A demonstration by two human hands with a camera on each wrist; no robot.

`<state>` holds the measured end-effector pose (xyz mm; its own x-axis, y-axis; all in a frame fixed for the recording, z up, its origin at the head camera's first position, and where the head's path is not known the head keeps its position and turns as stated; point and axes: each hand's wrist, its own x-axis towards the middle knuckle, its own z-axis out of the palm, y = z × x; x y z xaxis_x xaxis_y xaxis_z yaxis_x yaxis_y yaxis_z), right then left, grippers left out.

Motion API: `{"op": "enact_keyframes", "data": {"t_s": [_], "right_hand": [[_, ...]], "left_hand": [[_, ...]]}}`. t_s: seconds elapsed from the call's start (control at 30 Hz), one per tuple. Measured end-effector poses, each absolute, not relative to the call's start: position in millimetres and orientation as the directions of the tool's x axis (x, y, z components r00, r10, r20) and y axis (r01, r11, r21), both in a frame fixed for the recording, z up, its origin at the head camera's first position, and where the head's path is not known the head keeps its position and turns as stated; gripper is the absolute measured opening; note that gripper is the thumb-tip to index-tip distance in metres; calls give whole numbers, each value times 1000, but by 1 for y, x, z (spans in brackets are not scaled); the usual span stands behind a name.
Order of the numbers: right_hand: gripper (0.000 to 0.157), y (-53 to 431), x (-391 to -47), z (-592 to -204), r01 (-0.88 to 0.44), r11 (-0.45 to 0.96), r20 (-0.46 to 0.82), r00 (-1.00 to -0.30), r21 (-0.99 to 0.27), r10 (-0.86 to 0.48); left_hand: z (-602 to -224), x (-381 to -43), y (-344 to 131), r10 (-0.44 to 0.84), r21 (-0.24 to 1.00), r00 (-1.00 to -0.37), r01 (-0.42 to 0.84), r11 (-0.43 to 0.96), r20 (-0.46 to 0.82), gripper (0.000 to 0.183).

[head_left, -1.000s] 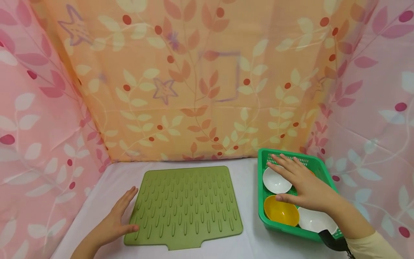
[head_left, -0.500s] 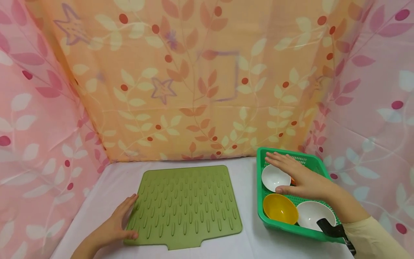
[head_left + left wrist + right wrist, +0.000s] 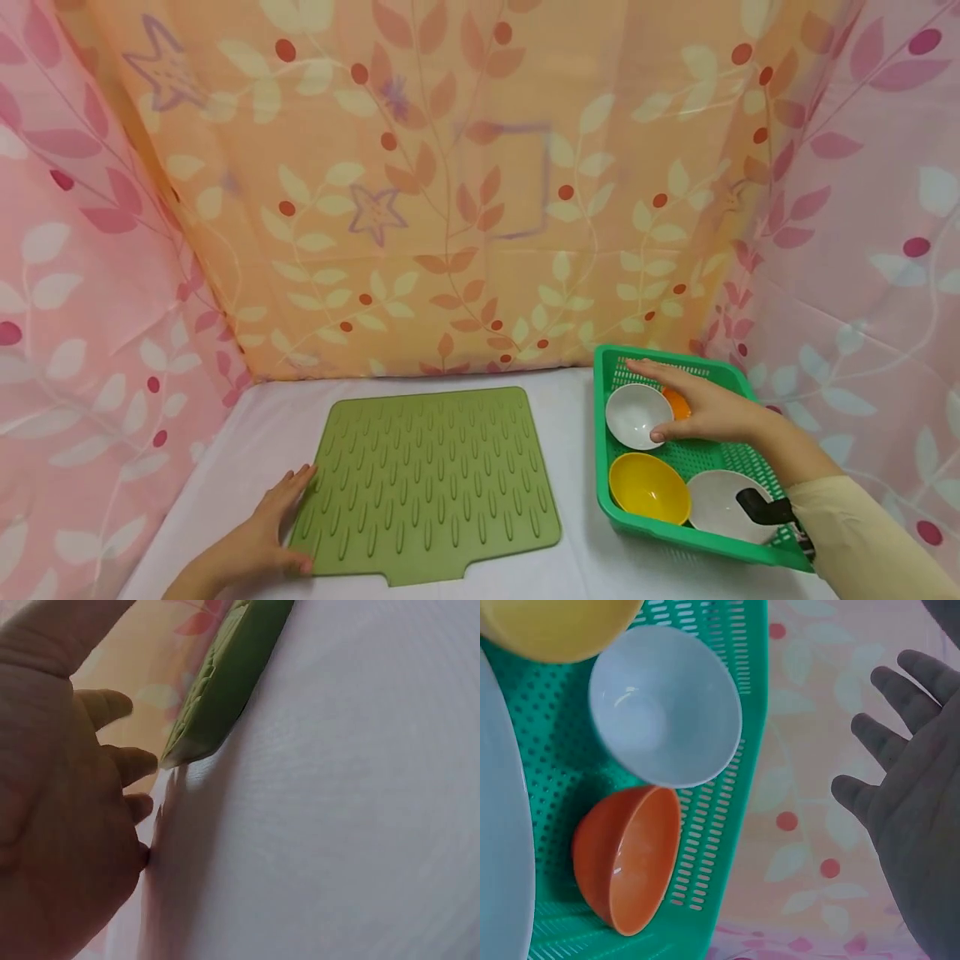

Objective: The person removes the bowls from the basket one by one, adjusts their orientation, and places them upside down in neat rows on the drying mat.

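My left hand [image 3: 258, 533] is at the left edge of a green ribbed drying mat [image 3: 435, 483], fingers spread and nothing in its grasp; whether it touches the mat I cannot tell. Above a green plastic basket [image 3: 602, 467] hovers my right hand [image 3: 708, 408], fingers extended, holding nothing. Inside the basket are a small white bowl [image 3: 633, 417], a yellow bowl [image 3: 648, 492], a larger white bowl [image 3: 720, 504] and an orange bowl [image 3: 622, 859] tipped on its side. In the head view the right hand partly covers the orange bowl.
A white cloth [image 3: 577, 517] covers the table. Floral curtains stand behind and on both sides, the orange one [image 3: 450, 275] at the back. A black device part [image 3: 761, 507] sticks out by the right wrist, in front of the larger white bowl.
My right hand has turned more edge-on over the basket, uncovering part of the orange bowl. The left hand has lowered slightly beside the mat.
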<state>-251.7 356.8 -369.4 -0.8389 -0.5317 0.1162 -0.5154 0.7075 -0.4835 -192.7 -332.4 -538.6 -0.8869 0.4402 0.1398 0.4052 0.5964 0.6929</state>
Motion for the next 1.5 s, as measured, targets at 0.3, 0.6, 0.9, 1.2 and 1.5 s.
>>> {"op": "enact_keyframes", "data": {"t_s": [0.3, 0.6, 0.9, 1.2, 1.5], "right_hand": [[94, 371, -261, -381, -425, 707, 21, -864, -566, -503], [89, 378, -278, -398, -370, 710, -58, -864, -600, -499], [91, 387, -288, -410, -338, 737, -111, -867, -585, -486], [96, 397, -298, -425, -347, 755, -106, -872, -557, -478], [103, 395, -305, -433, -375, 781, -103, -869, -500, -484]], "left_hand": [[-540, -194, -332, 433, 640, -896, 388, 663, 95, 142], [-546, -193, -335, 450, 598, -881, 442, 668, 149, 138], [-546, -194, -335, 466, 592, -874, 450, 669, 137, 137], [-545, -193, -336, 469, 593, -876, 437, 676, 112, 136], [-547, -194, -336, 457, 599, -884, 420, 682, 99, 136]]}}
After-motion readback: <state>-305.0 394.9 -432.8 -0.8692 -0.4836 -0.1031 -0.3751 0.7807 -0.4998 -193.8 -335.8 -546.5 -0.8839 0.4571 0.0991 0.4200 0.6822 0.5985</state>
